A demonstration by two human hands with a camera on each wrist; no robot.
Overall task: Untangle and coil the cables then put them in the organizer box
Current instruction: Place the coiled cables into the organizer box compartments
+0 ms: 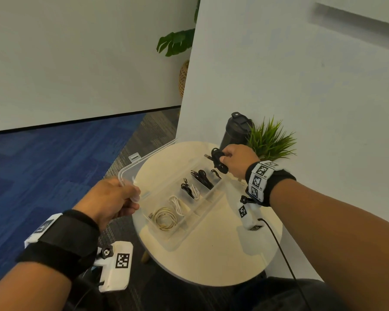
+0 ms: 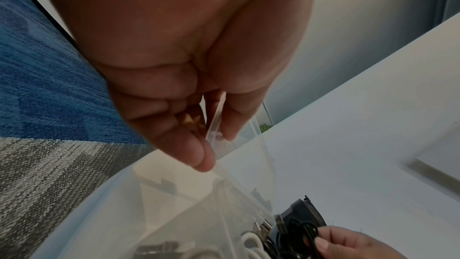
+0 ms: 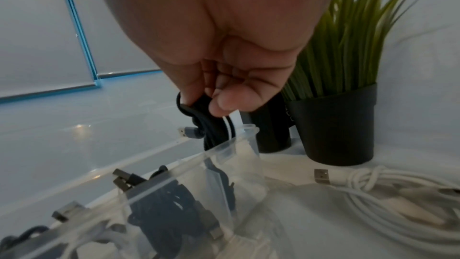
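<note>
A clear organizer box (image 1: 202, 212) lies open on a round pale table (image 1: 222, 261). Its compartments hold a coiled beige cable (image 1: 165, 218), a white cable (image 1: 177, 204) and black cables (image 1: 203, 177). My left hand (image 1: 133, 198) pinches the corner of the raised clear lid (image 1: 144, 167), the lid edge (image 2: 215, 125) sitting between thumb and fingers. My right hand (image 1: 225, 158) grips a coiled black cable (image 1: 218, 161) just above the box's far end; its USB plug (image 3: 184, 131) sticks out to the left. A bundled white cable (image 3: 385, 194) lies on the table right of the box.
A black bottle (image 1: 236, 131) and a grass plant in a dark pot (image 3: 341, 125) stand at the table's far edge, close behind my right hand. A white wall panel (image 1: 301, 86) runs along the table's right side. Blue and grey carpet (image 1: 54, 164) lies to the left.
</note>
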